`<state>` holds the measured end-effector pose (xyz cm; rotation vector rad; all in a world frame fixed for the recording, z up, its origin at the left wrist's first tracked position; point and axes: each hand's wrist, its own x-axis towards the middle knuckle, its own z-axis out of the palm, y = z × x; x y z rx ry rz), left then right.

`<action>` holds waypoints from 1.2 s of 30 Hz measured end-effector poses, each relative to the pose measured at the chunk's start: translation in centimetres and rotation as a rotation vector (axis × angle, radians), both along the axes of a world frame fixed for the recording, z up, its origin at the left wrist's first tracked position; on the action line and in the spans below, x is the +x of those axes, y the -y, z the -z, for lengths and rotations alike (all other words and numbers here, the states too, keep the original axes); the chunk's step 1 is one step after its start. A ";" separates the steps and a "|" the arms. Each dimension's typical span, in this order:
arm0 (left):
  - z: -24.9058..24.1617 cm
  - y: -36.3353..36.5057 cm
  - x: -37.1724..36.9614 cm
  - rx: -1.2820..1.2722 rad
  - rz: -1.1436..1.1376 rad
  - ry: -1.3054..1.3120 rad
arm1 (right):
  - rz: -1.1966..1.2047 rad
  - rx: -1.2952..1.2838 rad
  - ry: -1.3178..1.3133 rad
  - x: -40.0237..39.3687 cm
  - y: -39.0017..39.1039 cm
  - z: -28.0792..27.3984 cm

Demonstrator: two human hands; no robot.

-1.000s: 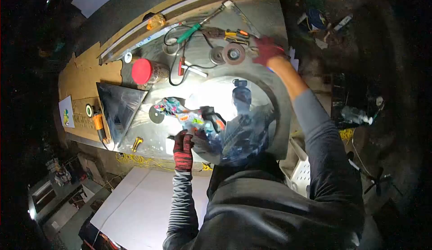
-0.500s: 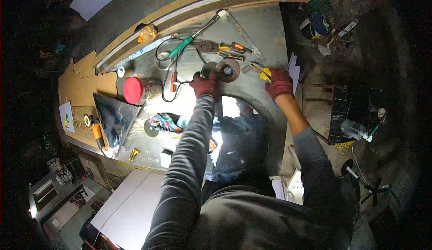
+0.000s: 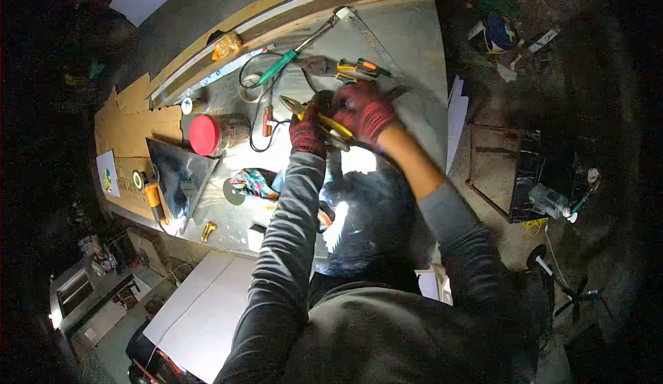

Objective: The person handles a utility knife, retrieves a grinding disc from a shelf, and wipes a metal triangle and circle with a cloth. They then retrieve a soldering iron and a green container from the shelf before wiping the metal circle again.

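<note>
Red-and-black gloves are covering both our hands near the middle of the frame. We are grasping the yellow-handled pliers [image 3: 334, 128] in our closed left hand [image 3: 308, 132], their metal nose pointing toward the upper left. Our right hand [image 3: 366, 112] is blurring just beside them, and we cannot tell whether it is gripping anything. We are reaching over a grey tabletop [image 3: 420, 47], where a red-handled tool [image 3: 267, 121] is lying left of our left hand. Farther left, a red-lidded jar [image 3: 204, 135] is resting; above, a green-handled tool [image 3: 277, 68] is lying aslant; below, a patterned cloth [image 3: 253, 183] is lying crumpled.
</note>
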<state>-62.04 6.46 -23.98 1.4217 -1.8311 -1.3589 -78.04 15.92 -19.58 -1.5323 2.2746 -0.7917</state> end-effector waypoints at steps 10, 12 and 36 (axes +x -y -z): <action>5.8 3.2 1.2 0.100 0.235 0.367 | -0.273 0.326 -0.290 -1.8 0.9 3.0; 0.5 1.9 -0.8 0.421 0.017 0.044 | -0.289 0.322 -0.417 -0.9 1.3 4.4; 6.1 3.8 -0.1 0.537 -0.272 -0.083 | -0.370 0.222 0.062 -2.1 5.2 2.7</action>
